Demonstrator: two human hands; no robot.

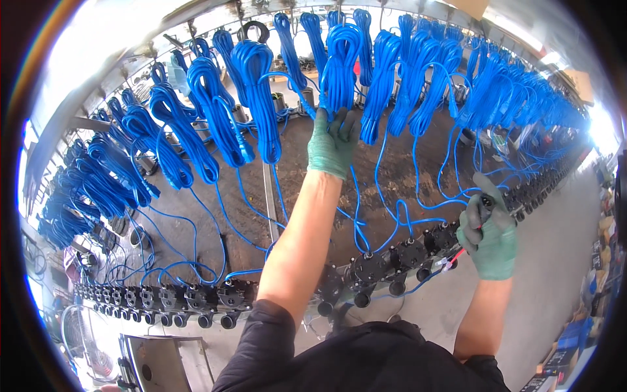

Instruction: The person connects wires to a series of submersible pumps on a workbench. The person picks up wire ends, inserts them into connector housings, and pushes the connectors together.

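Observation:
My left hand (332,144), in a green glove with dark fingers, reaches up to a hanging blue cable coil (342,68). Its fingers close around the bottom of that coil. A blue cable end hangs just left of my fingertips. On the right, my gloved right hand (488,232) is raised over the table's near edge, with its fingers curled around a small black round part (486,202). Below that hand, a red piece (459,255) with a pale end sits beside a blue cable; how it joins the black part is hidden.
More blue coils (256,98) hang in rows from an overhead rack, with cables trailing over the dark tabletop (313,215). Black pump-like housings (408,253) line the near edge. A fan (88,346) stands lower left. Boxes (565,356) are stacked at lower right.

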